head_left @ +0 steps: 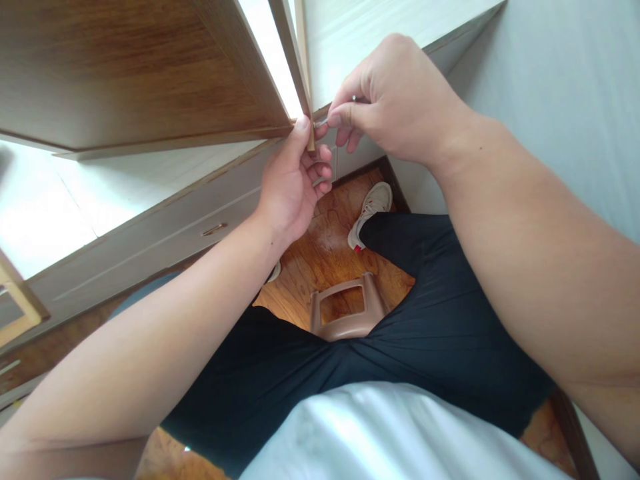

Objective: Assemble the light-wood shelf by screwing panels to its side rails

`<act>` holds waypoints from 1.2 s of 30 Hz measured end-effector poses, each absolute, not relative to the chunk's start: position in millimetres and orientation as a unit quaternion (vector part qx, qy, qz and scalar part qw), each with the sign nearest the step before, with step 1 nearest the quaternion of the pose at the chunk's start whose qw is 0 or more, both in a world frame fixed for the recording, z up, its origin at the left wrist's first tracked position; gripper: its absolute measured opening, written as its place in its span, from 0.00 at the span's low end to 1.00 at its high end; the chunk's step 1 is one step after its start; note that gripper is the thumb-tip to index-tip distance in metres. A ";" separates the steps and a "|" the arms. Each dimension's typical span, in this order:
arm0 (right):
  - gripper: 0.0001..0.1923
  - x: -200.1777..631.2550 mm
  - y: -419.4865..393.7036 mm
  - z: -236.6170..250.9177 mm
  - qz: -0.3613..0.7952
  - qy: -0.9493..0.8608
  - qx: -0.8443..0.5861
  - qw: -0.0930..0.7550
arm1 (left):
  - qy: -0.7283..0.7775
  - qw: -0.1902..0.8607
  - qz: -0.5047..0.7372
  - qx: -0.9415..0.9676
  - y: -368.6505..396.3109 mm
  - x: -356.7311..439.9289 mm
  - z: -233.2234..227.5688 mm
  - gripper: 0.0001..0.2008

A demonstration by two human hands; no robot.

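A brown wooden frame (pixel 293 63) with a wide wood-grain panel (pixel 150 73) reaches in from the top left. My left hand (pixel 295 180) grips the frame's lower corner, thumb on the near face and fingers curled beneath. On the other side of that corner, my right hand (pixel 390 100) is closed in a pinch around a thin metal hex key (pixel 323 123). The key's tip points at the frame's edge, and its other end pokes out above the thumb. Whether the tip sits in a screw is too small to tell.
A pale ledge (pixel 75 200) with a drawer front and metal handle (pixel 214 229) runs below the panel. A brown plastic stool (pixel 373 300) shows between my legs on the wood floor (pixel 330 247). Light wooden bars (pixel 23 297) stand at the left edge. A white wall is on the right.
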State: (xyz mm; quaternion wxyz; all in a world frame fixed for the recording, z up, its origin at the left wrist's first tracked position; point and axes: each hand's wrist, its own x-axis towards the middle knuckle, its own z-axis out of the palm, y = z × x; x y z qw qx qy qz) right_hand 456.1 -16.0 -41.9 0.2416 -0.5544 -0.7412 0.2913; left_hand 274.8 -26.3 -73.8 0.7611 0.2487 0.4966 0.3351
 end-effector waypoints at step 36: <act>0.12 451.6 -18.1 -40.0 0.303 -0.728 -0.566 0.243 | 0.476 0.771 0.343 0.249 -26.0 274.3 -78.2 0.14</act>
